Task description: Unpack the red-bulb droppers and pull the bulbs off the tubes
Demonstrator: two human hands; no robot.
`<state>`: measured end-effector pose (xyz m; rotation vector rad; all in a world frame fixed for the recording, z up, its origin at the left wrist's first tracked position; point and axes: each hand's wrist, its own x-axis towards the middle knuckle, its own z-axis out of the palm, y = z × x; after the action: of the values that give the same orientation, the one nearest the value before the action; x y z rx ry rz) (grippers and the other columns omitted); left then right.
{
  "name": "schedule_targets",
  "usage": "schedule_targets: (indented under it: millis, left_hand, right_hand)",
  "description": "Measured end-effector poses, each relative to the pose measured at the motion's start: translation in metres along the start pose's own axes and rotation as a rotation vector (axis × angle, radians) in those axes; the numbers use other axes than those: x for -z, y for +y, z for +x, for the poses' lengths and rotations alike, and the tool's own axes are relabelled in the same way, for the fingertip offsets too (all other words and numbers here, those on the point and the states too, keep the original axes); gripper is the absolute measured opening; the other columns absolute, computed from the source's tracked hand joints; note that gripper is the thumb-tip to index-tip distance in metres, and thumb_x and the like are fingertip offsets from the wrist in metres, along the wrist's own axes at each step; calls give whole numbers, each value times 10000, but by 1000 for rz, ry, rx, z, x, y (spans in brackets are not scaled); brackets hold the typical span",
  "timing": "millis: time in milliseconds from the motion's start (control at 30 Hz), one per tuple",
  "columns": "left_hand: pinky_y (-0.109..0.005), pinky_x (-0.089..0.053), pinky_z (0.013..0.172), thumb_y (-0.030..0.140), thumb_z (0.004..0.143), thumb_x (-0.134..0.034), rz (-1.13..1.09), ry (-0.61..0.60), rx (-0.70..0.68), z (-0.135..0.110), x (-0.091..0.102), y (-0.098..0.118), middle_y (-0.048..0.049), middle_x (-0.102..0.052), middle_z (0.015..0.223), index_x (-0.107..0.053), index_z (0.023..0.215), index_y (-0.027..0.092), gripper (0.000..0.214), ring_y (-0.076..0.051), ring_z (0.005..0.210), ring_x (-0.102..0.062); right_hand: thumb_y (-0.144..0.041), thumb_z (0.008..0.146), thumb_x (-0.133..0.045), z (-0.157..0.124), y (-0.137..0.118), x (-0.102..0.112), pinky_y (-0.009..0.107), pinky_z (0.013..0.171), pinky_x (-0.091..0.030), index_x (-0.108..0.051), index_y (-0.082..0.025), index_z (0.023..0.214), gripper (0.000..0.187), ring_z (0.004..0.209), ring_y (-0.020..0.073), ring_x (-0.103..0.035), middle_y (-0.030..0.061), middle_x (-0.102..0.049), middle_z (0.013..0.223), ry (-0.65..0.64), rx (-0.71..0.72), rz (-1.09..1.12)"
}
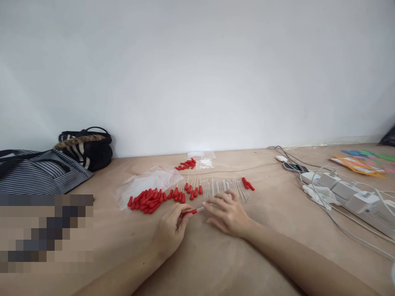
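Note:
My left hand (174,225) pinches a red rubber bulb (191,212) between thumb and fingers. A clear glass dropper tube (200,209) runs from the bulb's mouth to my right hand (226,211), whose loosely bent fingers are at its far end; their exact contact is partly hidden. Just beyond my right hand lies a row of clear glass tubes (217,187). Left of the row are several droppers with red bulbs (191,194), tubes pointing away. A heap of loose red bulbs (148,200) lies farther left, partly on clear plastic bags (154,181).
Two red bulbs (247,183) lie at the row's right end. Near the wall is a plastic bag (205,160) beside more red bulbs (187,164). A power strip (348,195) with cables and a phone (295,167) occupies the right. Bags (46,170) stand left.

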<state>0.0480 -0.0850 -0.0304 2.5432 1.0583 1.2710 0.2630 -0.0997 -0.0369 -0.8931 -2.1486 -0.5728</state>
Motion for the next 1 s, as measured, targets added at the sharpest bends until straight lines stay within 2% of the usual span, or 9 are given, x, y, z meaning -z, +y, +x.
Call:
schedule_targets:
  millis: [67,133,267,367,533,800,900,1000]
  left_hand:
    - [-243,-489,612,232,849,-449,-14,-26,-7,-2,0,3,-21,-629,759,-551,888,182,120,-145,680,-604]
    - [-245,-488,619,226,855,-442,-27,-52,-14,-1,-1,3,-24,-631,769,-549,913,179,130,-147,693,-605]
    - [-234,-478,623,242,846,-480,-37,-152,-71,1,-4,-1,-22,-611,778,-571,965,187,160,-135,689,-589]
    - [-224,-462,594,244,846,-484,-21,-178,-135,3,-8,-4,-13,-583,710,-616,874,188,146,-125,638,-565]
    - [-215,-437,569,196,858,-458,-2,-195,-153,4,-11,-6,-9,-567,663,-612,747,174,191,-120,616,-546]
    - [-227,-418,552,216,896,-351,69,-221,-180,1,-12,-6,-12,-542,630,-584,701,178,306,-125,591,-523]
    - [-245,-425,562,221,894,-336,81,-215,-131,3,-9,-7,-21,-545,634,-571,677,180,323,-137,603,-528]
    - [-244,-444,571,236,883,-362,53,-210,-45,6,-4,-9,-19,-557,661,-586,709,181,289,-136,611,-542]
  right_hand:
    - [-291,848,-489,2,-8,-6,363,855,-217,-591,-204,1008,209,833,143,-503,16,-647,814,-1,31,18]
    - [-242,855,-470,2,-10,-10,358,837,-210,-602,-198,949,168,769,127,-488,-5,-622,699,-3,0,17]
    - [-231,844,-471,0,-8,-13,349,797,-205,-607,-195,845,140,721,121,-445,-13,-581,652,-45,-56,22]
    - [-207,834,-464,-1,-7,-11,350,796,-192,-591,-189,767,144,702,116,-419,-21,-553,624,-72,-44,24]
    - [-190,821,-459,-3,-8,-9,363,807,-173,-544,-178,669,175,685,114,-393,-29,-512,571,-71,-19,-23]
    - [-212,823,-456,-1,-8,-7,360,803,-180,-549,-184,668,183,687,117,-395,-30,-504,556,-66,-16,-3]
    - [-210,824,-447,-3,-6,-5,361,803,-186,-565,-190,678,189,700,124,-415,-23,-512,564,-64,-38,-12]
    - [-218,829,-458,-7,0,-3,349,779,-196,-607,-205,735,177,722,128,-438,-7,-560,643,-71,-136,-40]
